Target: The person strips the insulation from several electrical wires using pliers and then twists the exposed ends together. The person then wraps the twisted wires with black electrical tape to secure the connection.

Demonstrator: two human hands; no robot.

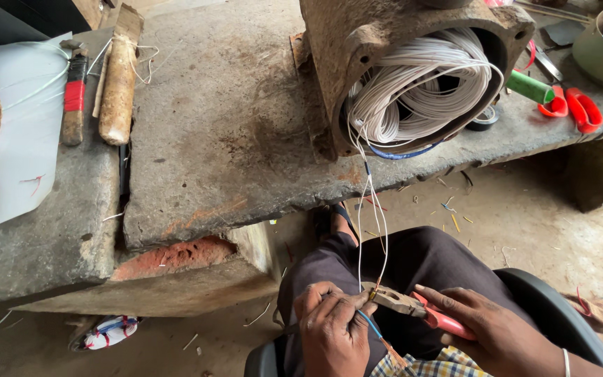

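**Wire ends at the pliers, over my lap**

Below the front edge of the stone slab (232,126), over my lap: my left hand (333,328) is curled shut, fingers pinching thin wire leads (368,209) just beside the plier nose. My right hand (493,331) is wrapped around the red handles of the pliers (413,307); the metal nose points left and meets the wire ends next to my left fingertips. Whether the nose is biting the wire, I cannot tell.

The leads run up from my hands to the white coil winding (420,87) packed inside a rusty motor housing (357,42), which stands near the slab's front edge, right of centre. A blue strand loops under the coil.

Toward the slab's right end: red-handled scissors (574,108) and a green tube (528,86). Toward the left end: a wooden stick (118,84), a red-taped tool (73,98), white paper (15,139).
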